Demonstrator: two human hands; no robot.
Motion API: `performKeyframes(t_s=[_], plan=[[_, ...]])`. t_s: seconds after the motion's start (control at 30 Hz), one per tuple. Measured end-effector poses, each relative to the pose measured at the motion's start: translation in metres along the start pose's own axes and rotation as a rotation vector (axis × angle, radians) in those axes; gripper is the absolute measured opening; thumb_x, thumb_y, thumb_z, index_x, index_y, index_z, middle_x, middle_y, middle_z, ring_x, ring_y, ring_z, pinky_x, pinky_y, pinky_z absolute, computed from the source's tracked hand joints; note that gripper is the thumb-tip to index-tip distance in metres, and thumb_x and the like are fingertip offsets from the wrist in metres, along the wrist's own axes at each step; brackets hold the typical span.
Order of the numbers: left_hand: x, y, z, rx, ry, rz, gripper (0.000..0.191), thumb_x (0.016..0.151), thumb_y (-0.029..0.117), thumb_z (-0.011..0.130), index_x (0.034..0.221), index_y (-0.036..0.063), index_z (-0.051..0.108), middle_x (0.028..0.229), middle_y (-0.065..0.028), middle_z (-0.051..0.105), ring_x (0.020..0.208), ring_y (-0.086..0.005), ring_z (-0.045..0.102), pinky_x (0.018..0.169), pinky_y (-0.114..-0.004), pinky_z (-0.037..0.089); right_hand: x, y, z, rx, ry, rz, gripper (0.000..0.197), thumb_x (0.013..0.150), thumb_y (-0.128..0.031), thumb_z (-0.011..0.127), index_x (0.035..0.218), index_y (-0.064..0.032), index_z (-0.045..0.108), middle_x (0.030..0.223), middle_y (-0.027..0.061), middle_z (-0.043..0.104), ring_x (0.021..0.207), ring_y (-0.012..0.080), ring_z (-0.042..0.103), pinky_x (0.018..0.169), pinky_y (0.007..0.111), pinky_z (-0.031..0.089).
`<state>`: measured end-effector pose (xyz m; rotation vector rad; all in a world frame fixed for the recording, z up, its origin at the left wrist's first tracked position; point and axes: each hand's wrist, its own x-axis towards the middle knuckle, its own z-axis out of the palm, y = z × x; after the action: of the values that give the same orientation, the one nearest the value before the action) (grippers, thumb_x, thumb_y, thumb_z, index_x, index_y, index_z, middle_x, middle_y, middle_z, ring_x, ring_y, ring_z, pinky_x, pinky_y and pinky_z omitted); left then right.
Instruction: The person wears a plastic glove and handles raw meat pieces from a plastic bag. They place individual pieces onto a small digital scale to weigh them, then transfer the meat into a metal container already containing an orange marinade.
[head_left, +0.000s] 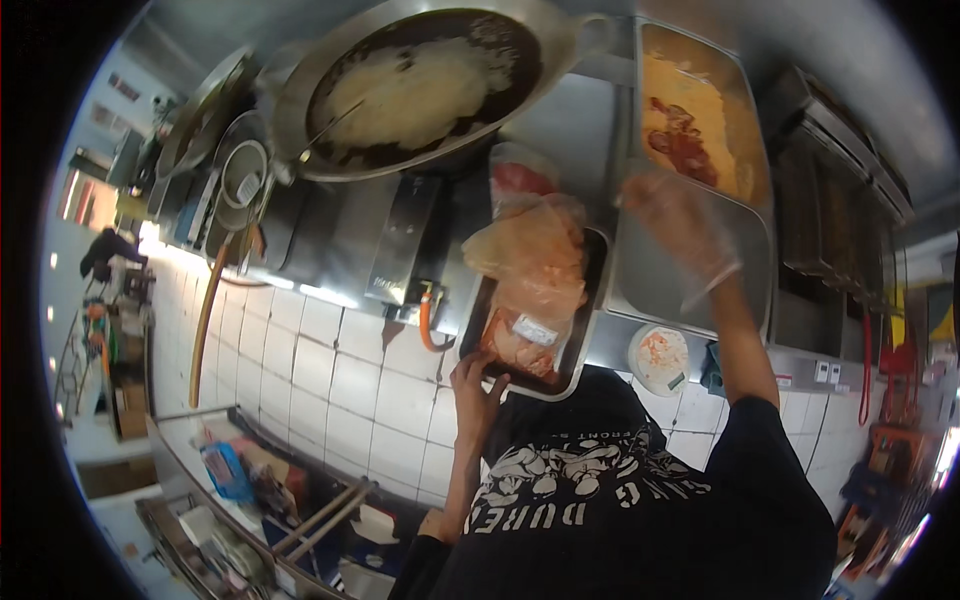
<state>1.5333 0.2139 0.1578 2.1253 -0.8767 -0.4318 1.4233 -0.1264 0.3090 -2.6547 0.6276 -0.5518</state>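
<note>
My bare left hand (478, 382) rests at the near edge of a metal tray (596, 300), its fingers over the rim beside a plastic bag of raw meat (517, 341). More bagged meat (536, 240) lies on and beyond the tray. My right hand (671, 217), in a clear plastic glove, is blurred above a rectangular steel pan (694, 262). Just beyond it stands a deep pan of orange-yellow coating (705, 105) with red meat pieces (682, 142) in it. Whether the right hand holds anything cannot be told.
A large wok (292, 112) of dark oil with pale foam stands at the upper left, a thin metal handle across its rim. Strainers (244, 176) lie left of it. A round white container (660, 360) sits at the near counter edge. An orange gas hose (427, 322) hangs below the burner.
</note>
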Motion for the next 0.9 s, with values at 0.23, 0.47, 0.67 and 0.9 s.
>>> performKeyframes(t_s=[0.23,0.47,0.67,0.9], plan=[[0.007,0.005,-0.004,0.049,-0.101,0.060,0.032,0.073,0.015,0.071,0.102,0.0048,0.062,0.112,-0.0125,0.057,0.104,-0.0322,0.050,0.088,-0.041,0.038,0.001,-0.025,0.147,0.203,-0.719,-0.414,0.024,0.081,-0.008,0.060,0.104,-0.0037,0.060,0.093,0.0135,0.063,0.087,0.0268,0.061,0.080,0.035,0.048],[0.004,0.005,0.002,0.039,-0.082,0.016,0.032,0.076,0.017,0.068,0.106,0.0067,0.063,0.119,-0.0116,0.056,0.104,-0.0347,0.050,0.090,-0.042,0.038,0.014,-0.036,0.166,-0.021,-0.842,-0.513,0.025,0.080,-0.009,0.060,0.105,-0.0033,0.060,0.094,0.0133,0.063,0.088,0.0261,0.061,0.080,0.034,0.048],[0.003,0.007,0.001,0.003,-0.114,-0.015,0.031,0.080,0.020,0.064,0.107,0.0058,0.062,0.118,-0.0118,0.057,0.107,-0.0305,0.052,0.095,-0.046,0.034,0.003,-0.046,0.169,-0.068,-0.870,-0.541,0.027,0.080,-0.010,0.061,0.105,-0.0029,0.059,0.094,0.0132,0.062,0.088,0.0256,0.061,0.080,0.034,0.048],[0.005,0.011,-0.001,-0.023,-0.145,0.007,0.031,0.083,0.022,0.061,0.108,0.0041,0.061,0.119,-0.0117,0.057,0.109,-0.0268,0.054,0.098,-0.052,0.030,0.000,-0.055,0.174,-0.092,-0.882,-0.561,0.028,0.079,-0.011,0.061,0.106,-0.0025,0.059,0.095,0.0130,0.062,0.089,0.0249,0.060,0.081,0.033,0.048]])
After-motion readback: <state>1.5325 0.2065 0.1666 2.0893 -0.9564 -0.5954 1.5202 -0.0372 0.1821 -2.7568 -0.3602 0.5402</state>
